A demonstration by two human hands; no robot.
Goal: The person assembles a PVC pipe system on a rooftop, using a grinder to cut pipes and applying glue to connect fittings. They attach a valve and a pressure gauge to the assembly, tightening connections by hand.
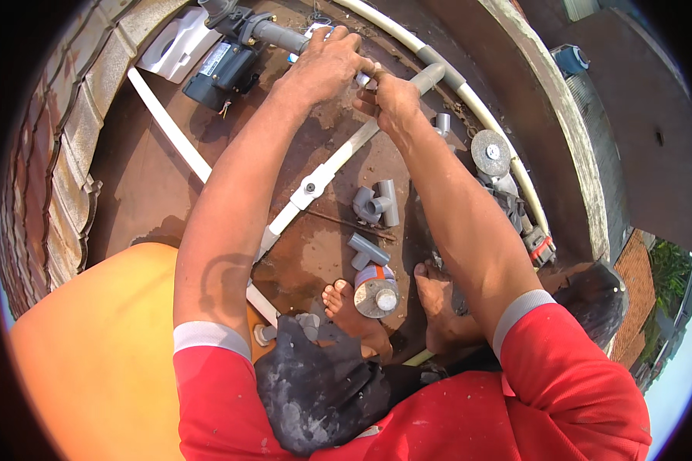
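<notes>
My left hand (331, 65) is closed just past the end of a grey pipe (281, 35), its fingers curled over. Close against it, my right hand (397, 100) pinches with thumb and forefinger. A small white piece (364, 79) shows between the two hands; fingers cover most of it, and its kind is unclear. The grey pipe joins a dark water pump (221, 75) at upper left. Below the hands runs a white pipe (350, 146) with an inline valve (310, 187). Its grey elbow (429, 77) lies just beyond my right hand.
Loose grey pipe fittings (377, 203) and a tee (367, 251) lie before my feet, near a can (376, 295). An angle grinder (500, 169) rests at right. A long cream pipe (488, 111) curves along the low wall (557, 100). An orange tank (100, 346) fills the lower left.
</notes>
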